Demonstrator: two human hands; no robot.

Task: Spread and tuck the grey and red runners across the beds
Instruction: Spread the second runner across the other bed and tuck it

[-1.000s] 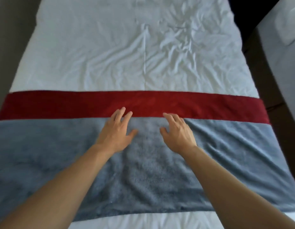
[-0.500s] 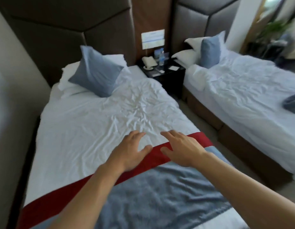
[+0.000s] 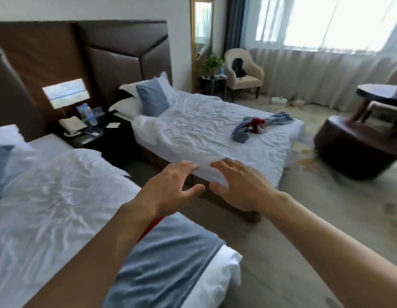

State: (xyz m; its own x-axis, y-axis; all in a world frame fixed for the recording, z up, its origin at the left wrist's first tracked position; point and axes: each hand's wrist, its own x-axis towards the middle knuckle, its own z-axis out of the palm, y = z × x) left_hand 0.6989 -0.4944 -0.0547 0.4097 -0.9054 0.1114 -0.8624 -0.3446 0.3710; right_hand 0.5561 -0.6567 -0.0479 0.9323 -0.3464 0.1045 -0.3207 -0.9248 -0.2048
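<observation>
Hands lifted off grey runner | both empty, fingers spread | no legible writing

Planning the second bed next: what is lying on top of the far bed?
On the far bed: a crumpled grey and red runner near its foot, pillows at its head. Whatever the heap covers is hidden.

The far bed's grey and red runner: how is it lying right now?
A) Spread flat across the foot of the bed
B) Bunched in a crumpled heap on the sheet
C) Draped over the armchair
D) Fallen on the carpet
B: the grey and red runner sits crumpled in a heap on the far bed, not spread out.
</observation>
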